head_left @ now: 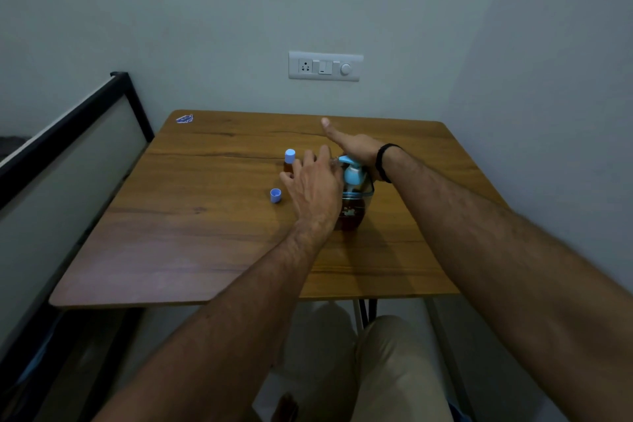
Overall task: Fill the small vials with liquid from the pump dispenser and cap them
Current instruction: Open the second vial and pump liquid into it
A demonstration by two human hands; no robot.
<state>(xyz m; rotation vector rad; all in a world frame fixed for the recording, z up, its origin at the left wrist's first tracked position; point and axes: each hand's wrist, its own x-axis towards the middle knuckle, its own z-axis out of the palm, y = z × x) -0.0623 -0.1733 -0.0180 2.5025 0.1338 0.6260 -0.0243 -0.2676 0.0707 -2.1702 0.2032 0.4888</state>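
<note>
1. My right hand lies flat on the blue pump head of the dispenser bottle, fingers straight, palm pressing down; it curls round nothing.
2. My left hand reaches in at the spout, just left of the pump. I judge it holds an open vial under the nozzle, but its back hides the fingers and any vial, so I cannot tell what it holds.
3. One capped vial of amber liquid stands just beyond my left fingers. A loose blue cap lies open-side up on the wooden table, just left of that hand.
4. Risks, as I judge them: a hard push could overshoot the narrow mouth and spill; my left knuckles could knock over the capped vial; an off-centre press could tip the bottle.
</note>
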